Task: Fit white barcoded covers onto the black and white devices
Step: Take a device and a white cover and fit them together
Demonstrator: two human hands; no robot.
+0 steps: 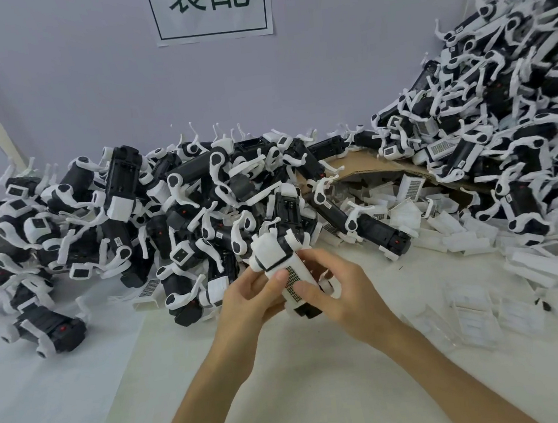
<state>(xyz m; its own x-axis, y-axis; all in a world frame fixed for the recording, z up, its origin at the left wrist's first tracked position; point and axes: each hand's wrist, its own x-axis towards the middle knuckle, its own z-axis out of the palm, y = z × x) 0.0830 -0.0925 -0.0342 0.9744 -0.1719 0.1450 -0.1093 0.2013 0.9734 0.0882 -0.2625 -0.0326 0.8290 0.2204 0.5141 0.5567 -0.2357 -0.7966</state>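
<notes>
1. I see the held device (272, 251) in the middle of the scene, just above the table and right in front of the nearer heap. It is smooth moulded plastic with a blocky white head, a black band, and a black end showing at the bottom.
2. The white cover (299, 279) lies along the device's near face. It is long with rounded edges and carries a finely dotted barcode strip.
3. My left hand (252, 295) wraps the device from the left, with fingers curled behind it and the thumb tip flat on the cover's upper part.
4. My right hand (343, 296) curls round the right side, with the thumb pressed on the cover's lower part.
5. The pile of devices (153, 210) runs from far left to centre. They are boxy black bodies tangled with curved white arms, and the pile's near edge is just beyond my hands.
6. A second pile (507, 101) climbs high on the right, over a sloping sheet of corrugated cardboard (365, 164).
7. Loose covers (459, 237) are heaped below the cardboard on the right. The flatter pale pieces (488, 316) nearer to me are too blurred to identify.
8. The table (289, 392) is matte off-white. Its bare stretch lies near, between my forearms and out to the near left.
9. A paper sign (211, 8) hangs on the pale far wall.
</notes>
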